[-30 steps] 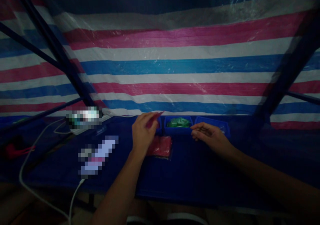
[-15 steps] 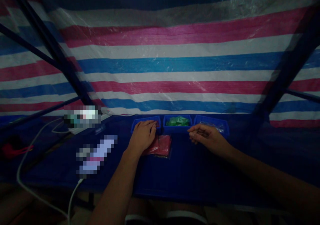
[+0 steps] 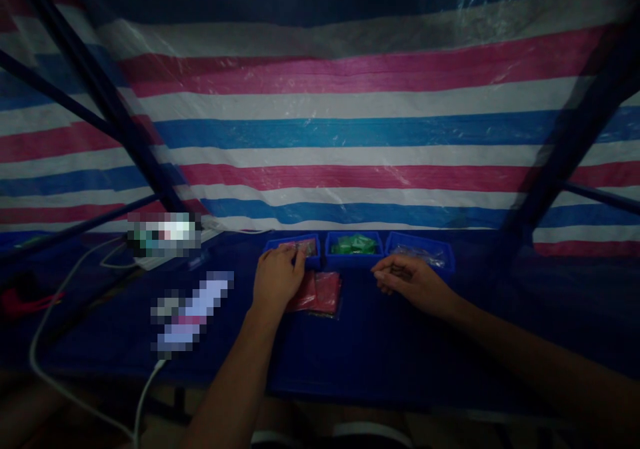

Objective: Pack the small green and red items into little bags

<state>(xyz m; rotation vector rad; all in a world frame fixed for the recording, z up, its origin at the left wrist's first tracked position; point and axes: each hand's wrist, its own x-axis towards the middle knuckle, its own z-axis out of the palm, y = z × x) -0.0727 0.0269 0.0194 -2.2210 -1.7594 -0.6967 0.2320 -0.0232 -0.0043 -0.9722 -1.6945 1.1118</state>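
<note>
My left hand (image 3: 276, 278) rests palm down on the dark blue table, its fingers curled over the front edge of the left blue tray (image 3: 295, 244) and over a stack of red packets (image 3: 323, 292). What its fingertips pinch is hidden. My right hand (image 3: 407, 280) lies loosely closed in front of the right blue tray (image 3: 423, 252), fingers curled together around something small and dark that I cannot name. The middle blue tray (image 3: 355, 246) holds green packets.
A striped red, white and blue tarp hangs behind the trays. Dark metal poles (image 3: 110, 102) slant up at left and right. A white cable (image 3: 65, 382) loops at the left, beside blurred-out objects (image 3: 193, 309). The table's front edge (image 3: 350, 396) runs near my arms.
My left hand held a red packet raised above the left tray, then came down flat onto the red stack and tray edge. My right hand shifted slightly left and stayed closed.
</note>
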